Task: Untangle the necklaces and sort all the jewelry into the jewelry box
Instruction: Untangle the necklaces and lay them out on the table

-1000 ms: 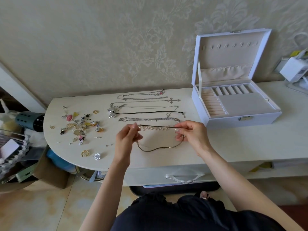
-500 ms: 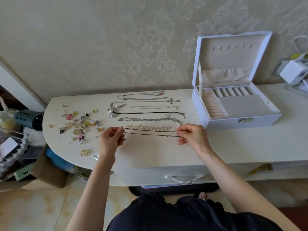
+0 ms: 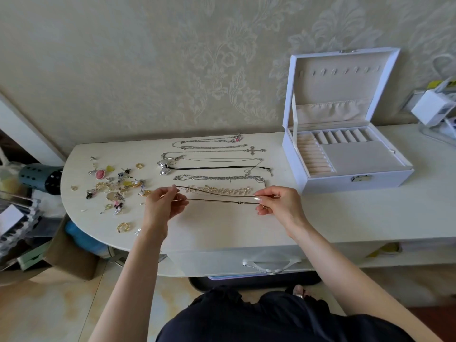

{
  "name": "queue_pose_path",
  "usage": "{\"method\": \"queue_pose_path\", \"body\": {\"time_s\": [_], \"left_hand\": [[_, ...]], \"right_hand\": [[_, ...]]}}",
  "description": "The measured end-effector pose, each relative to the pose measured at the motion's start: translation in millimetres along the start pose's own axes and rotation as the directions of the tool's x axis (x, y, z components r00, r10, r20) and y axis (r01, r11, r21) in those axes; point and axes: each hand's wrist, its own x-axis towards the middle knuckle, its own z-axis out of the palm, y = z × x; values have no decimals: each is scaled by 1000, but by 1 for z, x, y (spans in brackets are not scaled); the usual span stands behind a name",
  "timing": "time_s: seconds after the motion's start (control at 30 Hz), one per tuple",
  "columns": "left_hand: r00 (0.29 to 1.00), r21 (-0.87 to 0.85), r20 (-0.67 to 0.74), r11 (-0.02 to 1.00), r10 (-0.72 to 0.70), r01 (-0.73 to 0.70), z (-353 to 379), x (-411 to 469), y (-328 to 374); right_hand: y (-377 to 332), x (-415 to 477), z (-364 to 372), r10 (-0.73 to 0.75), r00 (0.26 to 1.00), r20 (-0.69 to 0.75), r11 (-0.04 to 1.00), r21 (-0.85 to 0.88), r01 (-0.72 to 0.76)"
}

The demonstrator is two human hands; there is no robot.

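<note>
Left hand and right hand each pinch an end of the thin dark necklace, so it's stretched straight over the surface. Laid-out chains sit at 12 o'clock of it. Open jewelry box is at 2 o'clock, loose small bits at 9.

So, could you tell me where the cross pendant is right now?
In the head view, the cross pendant lies on the table, just left of the open jewelry box, behind the black cord necklace.

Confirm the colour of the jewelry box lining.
Beige lining; the jewelry box shell is white. Best in the head view.
</note>
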Motion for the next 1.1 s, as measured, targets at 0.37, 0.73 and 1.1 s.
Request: {"method": "queue_pose_path", "body": {"time_s": [0.37,0.73,1.1], "left_hand": [[949,608,-217,793,230,-53,4,9,-18],[915,781,-208,622,345,-57,3,11,-22],[889,745,93,562,448,-361,45,-8,-17]], "right_hand": [[10,4,6,-161,985,-60,887,-446,117],[14,7,12,-271,963,5,715,-669,204],[-1,11,-8,-343,939,-18,762,-591,267]]}}
